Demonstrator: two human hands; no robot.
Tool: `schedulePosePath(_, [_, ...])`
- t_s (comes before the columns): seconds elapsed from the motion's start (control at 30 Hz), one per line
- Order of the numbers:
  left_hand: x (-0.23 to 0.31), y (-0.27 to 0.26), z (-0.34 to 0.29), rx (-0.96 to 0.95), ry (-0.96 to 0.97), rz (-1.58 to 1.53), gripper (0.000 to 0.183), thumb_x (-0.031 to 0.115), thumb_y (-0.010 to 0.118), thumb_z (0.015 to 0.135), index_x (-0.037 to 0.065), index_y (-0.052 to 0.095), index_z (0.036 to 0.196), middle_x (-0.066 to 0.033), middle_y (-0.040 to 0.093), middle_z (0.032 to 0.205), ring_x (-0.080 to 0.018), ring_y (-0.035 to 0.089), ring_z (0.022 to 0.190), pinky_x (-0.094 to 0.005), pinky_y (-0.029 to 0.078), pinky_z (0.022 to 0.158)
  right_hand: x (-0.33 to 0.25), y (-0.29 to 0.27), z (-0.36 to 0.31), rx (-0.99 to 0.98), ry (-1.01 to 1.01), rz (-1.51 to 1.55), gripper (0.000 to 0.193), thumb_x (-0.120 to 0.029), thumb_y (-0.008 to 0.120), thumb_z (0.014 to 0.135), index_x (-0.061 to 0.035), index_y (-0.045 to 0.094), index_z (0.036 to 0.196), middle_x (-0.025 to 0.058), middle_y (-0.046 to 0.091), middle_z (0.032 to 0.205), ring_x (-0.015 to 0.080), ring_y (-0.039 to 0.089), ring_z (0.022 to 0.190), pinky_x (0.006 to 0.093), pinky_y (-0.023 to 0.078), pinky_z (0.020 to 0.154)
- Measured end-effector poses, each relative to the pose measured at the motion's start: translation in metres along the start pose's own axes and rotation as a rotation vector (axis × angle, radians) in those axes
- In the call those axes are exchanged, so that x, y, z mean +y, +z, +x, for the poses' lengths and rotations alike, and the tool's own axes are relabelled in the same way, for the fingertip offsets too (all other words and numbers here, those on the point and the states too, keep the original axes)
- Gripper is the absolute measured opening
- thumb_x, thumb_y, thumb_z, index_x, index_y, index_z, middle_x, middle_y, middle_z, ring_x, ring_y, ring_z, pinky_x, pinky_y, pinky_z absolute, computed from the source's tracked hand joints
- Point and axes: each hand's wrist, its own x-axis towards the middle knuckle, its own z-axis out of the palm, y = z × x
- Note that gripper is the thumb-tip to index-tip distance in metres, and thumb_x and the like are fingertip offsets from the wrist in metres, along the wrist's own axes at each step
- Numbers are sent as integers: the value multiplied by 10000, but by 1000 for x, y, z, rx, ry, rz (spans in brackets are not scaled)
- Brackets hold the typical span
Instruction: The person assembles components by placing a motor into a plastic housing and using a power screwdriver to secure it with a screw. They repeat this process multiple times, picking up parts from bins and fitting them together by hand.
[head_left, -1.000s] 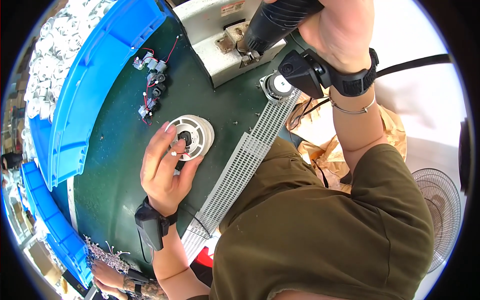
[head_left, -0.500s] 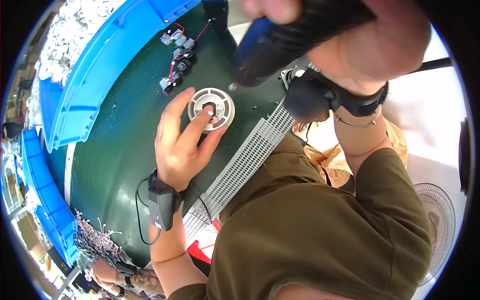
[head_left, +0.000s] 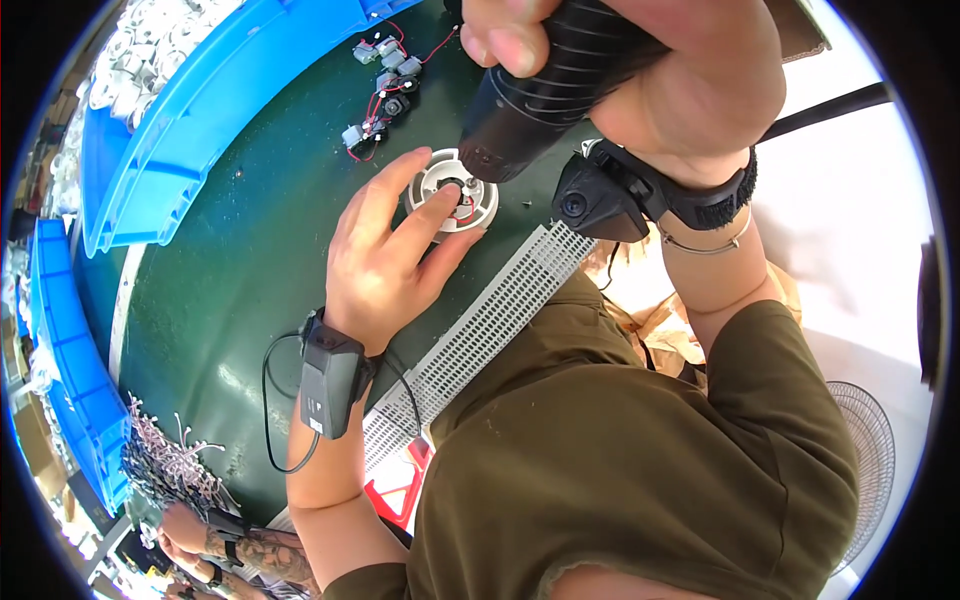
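Observation:
On the green tabletop (head_left: pixel 240 300) lies a white round plastic housing (head_left: pixel 489 208) with an inner ring, a dark part at its centre and a thin red wire inside. My left hand (head_left: pixel 385 245) grips its rim between thumb and fingers, the index fingertip pressing on the dark centre part. My right hand (head_left: pixel 690 95) is wrapped round a black electric screwdriver (head_left: pixel 550 85). The tool's nose points down over the far right part of the housing, with a small metal tip in the ring. Whether that tip touches a screw I cannot tell.
Small motors with red wires (head_left: pixel 390 95) lie beyond the housing. Blue bins (head_left: pixel 215 105) with white plastic parts line the left. A grey perforated strip (head_left: pixel 490 310) runs along the near edge. Bundled wires (head_left: pixel 175 465) and another person's hands (head_left: pixel 185 530) are at lower left.
The screwdriver has come down and left, its nose now over the housing. In the picture, my left hand and the housing sit further right and slightly higher; the view has shifted too.

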Motion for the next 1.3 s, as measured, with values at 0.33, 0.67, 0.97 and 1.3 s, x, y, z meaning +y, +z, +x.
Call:
schedulePosePath(0.33, [-1, 6, -2, 48, 11, -43, 330, 112, 807, 603, 26, 662, 887, -162, 582, 1102, -283, 623, 839, -346, 528, 683, 4, 0, 2, -45, -18, -158, 432, 76, 582, 684, 39, 460, 1097, 82, 552, 692, 141, 523, 567, 233, 433, 552])
schedulePosePath(0.67, [-5, 7, -2, 54, 38, -28, 343, 129, 811, 597, 37, 662, 892, -156, 574, 1119, -274, 612, 845, -335, 525, 682, 6, 13, 4, -65, -49, -334, 431, 82, 581, 689, 36, 461, 1100, 77, 555, 713, 130, 522, 579, 224, 430, 559])
schedulePosePath(0.97, [-6, 13, -5, 104, 49, 24, 371, 155, 819, 575, 80, 650, 897, -139, 594, 1085, -281, 598, 939, -511, 406, 902, 7, 10, -7, -329, -96, -181, 405, 63, 619, 720, 26, 479, 1097, 72, 568, 854, 102, 537, 643, 209, 437, 589])
schedulePosePath(1.3, [-70, -120, -48, 370, -438, 376, 230, 68, 758, 700, 31, 631, 888, -120, 648, 918, -237, 617, 875, -339, 474, 825, -17, -7, 9, -83, 53, 142, 458, -50, 719, 718, 55, 489, 1100, 57, 588, 723, 134, 579, 577, 252, 460, 545])
